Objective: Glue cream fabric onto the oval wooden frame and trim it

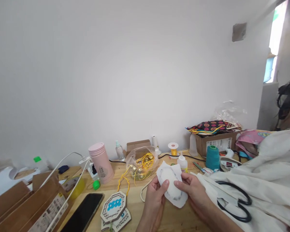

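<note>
In the head camera's view, a person seated or standing at a wooden desk grips a white padded piece marked with dark dashes around its puffed oval middle, held up to the right of a pink tumbler and nearer the wearer. The left hand pinches the piece at its left edge, thumb across the front; the right hand pinches the opposite edge in the same way, its thumb near the other. Just right of the tumbler sits a clear plastic bag of golden bells and yellow cord, and in front of the tumbler lie octagonal wooden panels, the top one bearing a blue motif, with a dark phone in front and to the left. A green cap rests by the tumbler's base. Well to the tumbler's right stand a small white bottle and a teal thread spool; farther right, black-handled scissors lie on white cloth. Left of the tumbler is a cardboard box.
</note>
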`<state>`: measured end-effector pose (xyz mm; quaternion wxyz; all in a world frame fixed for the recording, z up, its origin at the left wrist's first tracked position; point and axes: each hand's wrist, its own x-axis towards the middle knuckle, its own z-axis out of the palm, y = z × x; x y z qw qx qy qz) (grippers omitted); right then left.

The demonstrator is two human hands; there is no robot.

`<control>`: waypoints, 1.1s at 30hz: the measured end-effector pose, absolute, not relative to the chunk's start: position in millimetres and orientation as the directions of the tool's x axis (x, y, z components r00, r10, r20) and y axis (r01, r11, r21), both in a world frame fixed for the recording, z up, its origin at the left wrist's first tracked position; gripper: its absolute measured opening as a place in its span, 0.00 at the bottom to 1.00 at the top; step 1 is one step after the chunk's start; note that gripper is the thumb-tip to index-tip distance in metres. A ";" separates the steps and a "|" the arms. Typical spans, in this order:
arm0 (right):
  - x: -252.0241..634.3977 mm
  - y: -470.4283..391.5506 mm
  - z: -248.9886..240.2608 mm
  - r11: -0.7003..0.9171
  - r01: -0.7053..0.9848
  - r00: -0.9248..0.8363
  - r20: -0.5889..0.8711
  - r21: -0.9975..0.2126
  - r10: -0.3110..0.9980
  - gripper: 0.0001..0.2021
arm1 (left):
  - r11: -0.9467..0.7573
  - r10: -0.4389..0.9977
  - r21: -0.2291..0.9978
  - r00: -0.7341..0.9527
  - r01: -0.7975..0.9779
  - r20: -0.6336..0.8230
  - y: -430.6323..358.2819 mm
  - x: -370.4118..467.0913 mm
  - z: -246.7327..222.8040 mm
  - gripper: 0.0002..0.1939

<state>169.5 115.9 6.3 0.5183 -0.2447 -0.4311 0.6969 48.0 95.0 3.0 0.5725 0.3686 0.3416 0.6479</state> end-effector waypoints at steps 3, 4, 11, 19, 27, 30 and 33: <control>170.8 116.4 6.8 -0.098 -0.551 -0.333 0.110 -0.829 0.937 0.15 | -0.093 0.990 0.828 0.040 -0.553 0.138 93.1 48.3 2.9 0.21; 171.2 116.6 6.8 -0.099 -0.559 -0.331 0.112 -0.823 0.937 0.15 | -0.092 0.984 0.817 0.072 -0.569 0.161 92.7 48.3 2.8 0.22; 171.9 117.1 6.9 -0.113 -0.579 -0.337 0.110 -0.807 0.935 0.15 | -0.080 0.985 0.805 0.075 -0.587 0.153 91.7 48.3 3.9 0.21; 172.9 114.1 7.6 -0.104 -0.524 -0.449 0.171 -0.845 0.877 0.16 | -0.082 0.996 0.825 -0.084 -0.559 0.043 92.8 42.3 2.9 0.08; 171.4 112.9 8.0 -0.024 -0.407 -0.452 0.178 -0.913 0.874 0.16 | -0.111 0.980 0.858 -0.197 -0.501 0.012 95.2 41.9 2.9 0.14; 171.2 114.6 5.9 0.001 -0.379 -0.437 0.180 -0.926 0.881 0.15 | -0.111 0.979 0.868 -0.205 -0.485 0.010 97.1 41.6 2.4 0.13; 170.7 116.7 2.2 0.007 -0.378 -0.439 0.186 -0.926 0.879 0.13 | -0.148 0.974 0.865 -0.223 -0.479 0.043 98.3 39.4 1.8 0.09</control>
